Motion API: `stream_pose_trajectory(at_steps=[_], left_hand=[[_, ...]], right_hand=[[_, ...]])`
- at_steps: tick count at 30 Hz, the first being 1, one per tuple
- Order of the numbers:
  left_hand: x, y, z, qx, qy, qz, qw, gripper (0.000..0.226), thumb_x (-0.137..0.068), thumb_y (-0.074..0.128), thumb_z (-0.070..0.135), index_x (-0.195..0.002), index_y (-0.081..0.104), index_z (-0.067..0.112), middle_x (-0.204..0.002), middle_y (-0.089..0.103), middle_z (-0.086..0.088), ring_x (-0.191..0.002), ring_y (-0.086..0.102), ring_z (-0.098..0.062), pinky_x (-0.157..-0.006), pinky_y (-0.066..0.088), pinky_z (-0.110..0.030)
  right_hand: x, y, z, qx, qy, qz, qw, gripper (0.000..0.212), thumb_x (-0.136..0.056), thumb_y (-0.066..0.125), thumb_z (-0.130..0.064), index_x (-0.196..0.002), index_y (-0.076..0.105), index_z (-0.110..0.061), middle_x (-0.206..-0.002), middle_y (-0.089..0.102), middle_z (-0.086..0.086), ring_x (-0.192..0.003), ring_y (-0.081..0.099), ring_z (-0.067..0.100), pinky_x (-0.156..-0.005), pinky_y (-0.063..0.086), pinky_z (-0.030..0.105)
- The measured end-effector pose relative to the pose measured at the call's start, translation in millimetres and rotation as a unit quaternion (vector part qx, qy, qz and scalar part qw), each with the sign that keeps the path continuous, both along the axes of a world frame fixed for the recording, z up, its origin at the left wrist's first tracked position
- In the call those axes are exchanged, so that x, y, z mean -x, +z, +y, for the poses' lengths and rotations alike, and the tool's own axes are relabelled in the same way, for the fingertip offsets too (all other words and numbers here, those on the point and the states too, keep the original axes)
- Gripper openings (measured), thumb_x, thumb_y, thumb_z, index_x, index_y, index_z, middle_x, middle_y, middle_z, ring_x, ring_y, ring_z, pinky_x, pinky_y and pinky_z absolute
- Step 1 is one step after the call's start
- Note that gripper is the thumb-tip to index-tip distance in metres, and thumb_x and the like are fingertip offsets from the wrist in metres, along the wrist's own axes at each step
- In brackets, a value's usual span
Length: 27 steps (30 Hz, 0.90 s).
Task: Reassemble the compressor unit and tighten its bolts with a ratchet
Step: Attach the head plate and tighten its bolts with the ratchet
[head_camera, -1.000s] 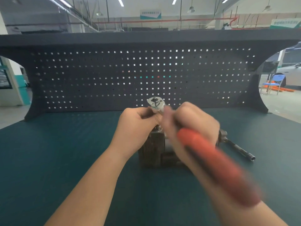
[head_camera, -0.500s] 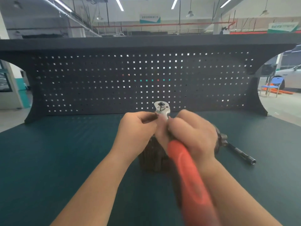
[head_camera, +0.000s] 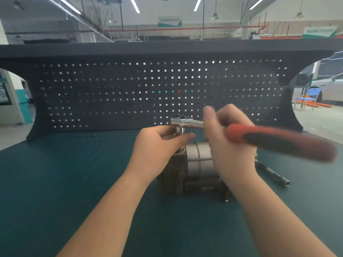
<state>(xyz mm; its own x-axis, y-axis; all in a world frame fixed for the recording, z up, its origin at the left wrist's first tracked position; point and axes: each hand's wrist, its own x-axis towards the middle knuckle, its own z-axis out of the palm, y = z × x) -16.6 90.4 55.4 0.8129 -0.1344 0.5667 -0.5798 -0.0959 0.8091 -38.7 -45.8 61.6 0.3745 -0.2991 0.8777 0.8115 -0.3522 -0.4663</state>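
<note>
Grey ribbed metal compressor unit (head_camera: 194, 169) standing mid-desk (head_camera: 55, 182). The chrome-headed ratchet with red-and-black handle (head_camera: 278, 141) has swung from pointing toward the viewer to pointing right, a tightening stroke under way. Left hand (head_camera: 157, 143) pinches the socket beneath its head; right hand (head_camera: 228, 138) grips the handle.

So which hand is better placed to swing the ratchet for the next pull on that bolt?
Right. The right hand already grips the ratchet by its red handle, while the left hand pinches the socket end, steadying it over the compressor.
</note>
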Motion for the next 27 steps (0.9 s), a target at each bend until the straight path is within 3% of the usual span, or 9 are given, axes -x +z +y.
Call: stream_pose_trajectory(at_steps=[4,7,10,12,14,17,21,25,27], left_hand=[[2.8,-0.2,2.8,-0.017,-0.012,-0.017,1.000,0.038,-0.089,0.068,0.012,-0.056,0.073,0.032,-0.056,0.067,0.017,-0.053,0.056,0.010,-0.050,0.041,-0.005],[-1.4,-0.3,0.3,-0.005,0.006,-0.002,1.000,0.017,-0.087,0.072,0.020,-0.072,0.077,0.028,-0.075,0.076,0.009,-0.074,0.071,-0.004,-0.066,0.053,-0.014],[-4.6,-2.6,-1.1,-0.018,0.024,0.006,1.000,0.010,-0.085,0.073,0.025,-0.078,0.079,0.029,-0.079,0.077,0.008,-0.085,0.073,-0.010,-0.080,0.057,-0.025],[-3.4,-3.1,-0.7,-0.032,0.023,-0.005,0.999,0.009,-0.085,0.073,0.027,-0.081,0.078,0.033,-0.082,0.077,0.010,-0.087,0.073,-0.008,-0.086,0.056,-0.031],[-3.4,-3.0,0.1,-0.029,0.016,-0.008,0.999,0.010,-0.084,0.074,0.028,-0.080,0.078,0.036,-0.082,0.077,0.012,-0.085,0.073,-0.005,-0.083,0.057,-0.027],[-2.2,-0.6,0.4,-0.012,0.013,-0.012,1.000,0.014,-0.080,0.077,0.025,-0.073,0.077,0.037,-0.075,0.075,0.012,-0.069,0.068,-0.001,-0.065,0.052,-0.012],[1.3,-0.1,1.8,-0.049,0.015,-0.033,0.998,0.051,-0.088,0.061,0.003,-0.048,0.068,0.035,-0.046,0.059,0.022,-0.046,0.053,0.010,-0.047,0.036,-0.002],[-5.5,1.1,2.4,-0.042,0.005,0.002,0.999,0.013,-0.086,0.073,0.024,-0.075,0.078,0.029,-0.076,0.076,0.012,-0.077,0.071,-0.002,-0.076,0.054,-0.022],[-7.1,-0.4,1.4,-0.049,0.016,0.012,0.999,0.003,-0.083,0.075,0.034,-0.081,0.077,0.034,-0.081,0.077,0.010,-0.086,0.073,-0.008,-0.089,0.055,-0.035]], right_hand=[[10.6,-10.8,15.1,0.155,-0.114,-0.156,0.969,0.042,-0.089,0.060,-0.019,-0.052,0.043,-0.008,-0.048,0.036,0.003,-0.046,0.032,0.016,-0.042,0.030,0.026],[1.1,-2.9,5.9,-0.064,0.008,0.040,0.997,0.035,-0.085,0.058,-0.035,-0.057,0.046,-0.019,-0.046,0.046,0.002,-0.040,0.039,0.006,-0.042,0.035,0.020],[-17.3,1.5,-9.1,-0.325,0.316,0.184,0.872,0.033,-0.093,0.059,-0.019,-0.062,0.050,-0.022,-0.047,0.044,-0.002,-0.037,0.036,0.008,-0.039,0.029,0.018],[-22.7,-0.2,-11.5,-0.377,0.381,0.188,0.823,0.032,-0.096,0.056,-0.013,-0.066,0.047,-0.017,-0.048,0.040,-0.002,-0.037,0.033,0.008,-0.039,0.026,0.019],[-19.0,-2.1,-9.5,-0.315,0.327,0.141,0.880,0.035,-0.093,0.058,-0.016,-0.061,0.045,-0.022,-0.048,0.041,-0.003,-0.040,0.036,0.009,-0.041,0.029,0.020],[-1.0,-0.4,-2.1,-0.070,0.067,0.035,0.995,0.036,-0.084,0.062,-0.034,-0.056,0.042,-0.026,-0.048,0.044,-0.006,-0.044,0.039,0.001,-0.046,0.033,0.013],[11.8,-12.4,17.3,0.148,-0.079,-0.136,0.976,0.043,-0.089,0.064,-0.020,-0.055,0.040,-0.011,-0.054,0.038,0.003,-0.050,0.036,0.008,-0.048,0.026,0.012],[0.7,-2.4,6.5,-0.084,0.051,0.050,0.994,0.033,-0.085,0.058,-0.035,-0.057,0.046,-0.022,-0.050,0.042,0.001,-0.044,0.038,0.002,-0.045,0.034,0.017],[-12.6,3.1,-6.1,-0.263,0.256,0.164,0.915,0.034,-0.089,0.060,-0.025,-0.057,0.049,-0.025,-0.047,0.042,-0.003,-0.039,0.038,0.008,-0.040,0.031,0.019]])
